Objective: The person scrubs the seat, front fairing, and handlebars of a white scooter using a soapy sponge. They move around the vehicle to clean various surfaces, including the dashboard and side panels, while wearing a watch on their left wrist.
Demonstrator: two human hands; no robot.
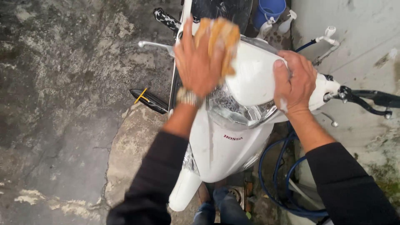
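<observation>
Ground: rough, stained wet concrete (pixel 62 104) is spreading out on the left, a pale wall (pixel 358 25) is standing on the right, with a blue bucket (pixel 270 9) sitting far up top and a blue hose (pixel 275 183) coiling on the near right.

Scooter: a white scooter (pixel 227 146) is sitting dead centre, nose pointing near, glossy front panel and clear headlight (pixel 237 110) shining wet.

Sponge: an orange-tan sponge (pixel 220 39) is lying on the far left side of the headlight cowl, looking floppy and soaked. I'd say it's going to be light, squishy and a bit slippery, so palming it flat seems better than pinching an edge.

Left hand: the left hand (pixel 196 66) is pressing flat over the sponge, fingers spread and pointing far, watch on the wrist.

Right hand: the right hand (pixel 293 81) is cupping the right side of the cowl, fingers curled over the smooth plastic, gripping nothing loose.

Handling the bike: probably heavy and stiff overall, but the wet plastic is looking slick and easy to scratch; the handlebar (pixel 366 100) on the right seems the surest place to grab.

Look: mostly clean white, a few soapy streaks.
</observation>
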